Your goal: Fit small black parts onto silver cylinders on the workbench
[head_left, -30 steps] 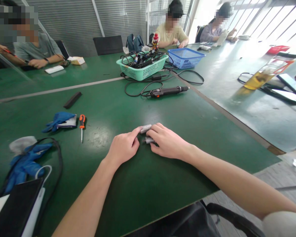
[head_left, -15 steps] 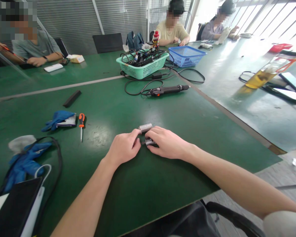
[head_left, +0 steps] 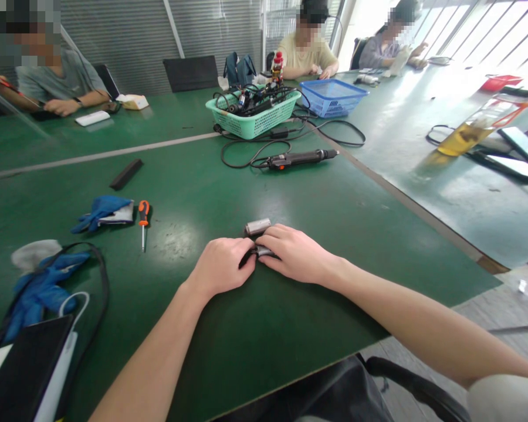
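Note:
Both of my hands rest on the green table [head_left: 299, 305] near its front middle. My left hand [head_left: 222, 266] is curled, its fingertips pinching a small metal part [head_left: 260, 251] that lies between the hands. My right hand [head_left: 293, 252] is closed over the same small part from the right. A short silver cylinder [head_left: 258, 225] lies on the table just beyond the fingers, touching the right hand's fingertips.
An orange-handled screwdriver [head_left: 143, 218] and blue gloves [head_left: 101, 209] lie to the left. More blue gloves, a black cable [head_left: 100, 275] and a dark device [head_left: 24, 375] sit at the near left. An electric screwdriver [head_left: 299, 158], a green basket [head_left: 253, 114] and a blue basket [head_left: 332, 97] lie farther back. Other people sit at the far side.
My left forefinger has drawn back from the silver cylinder and curled onto the small part between the hands. Both hands have closed tighter together.

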Motion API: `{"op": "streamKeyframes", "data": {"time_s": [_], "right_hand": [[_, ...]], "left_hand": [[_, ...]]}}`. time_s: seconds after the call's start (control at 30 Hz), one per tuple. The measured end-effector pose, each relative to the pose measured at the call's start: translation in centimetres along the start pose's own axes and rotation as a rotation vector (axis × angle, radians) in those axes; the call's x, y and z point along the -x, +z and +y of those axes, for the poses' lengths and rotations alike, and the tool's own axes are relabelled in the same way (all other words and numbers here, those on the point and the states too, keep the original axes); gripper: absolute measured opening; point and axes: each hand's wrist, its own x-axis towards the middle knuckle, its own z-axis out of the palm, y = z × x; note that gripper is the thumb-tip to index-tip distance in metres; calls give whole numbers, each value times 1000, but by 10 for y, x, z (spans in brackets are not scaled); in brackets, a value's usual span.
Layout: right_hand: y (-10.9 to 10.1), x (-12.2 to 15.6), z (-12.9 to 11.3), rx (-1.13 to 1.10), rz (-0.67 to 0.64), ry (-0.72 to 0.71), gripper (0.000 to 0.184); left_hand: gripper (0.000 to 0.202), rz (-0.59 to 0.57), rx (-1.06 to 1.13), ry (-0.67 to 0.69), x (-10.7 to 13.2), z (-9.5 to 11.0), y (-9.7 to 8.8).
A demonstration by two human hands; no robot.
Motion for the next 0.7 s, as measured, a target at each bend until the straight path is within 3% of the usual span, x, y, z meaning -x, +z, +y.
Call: {"op": "streamKeyframes", "data": {"time_s": [0.7], "right_hand": [[2, 0, -1, -14, 6, 12, 19]], "left_hand": [[15, 15, -5, 16, 0, 1, 3]]}}
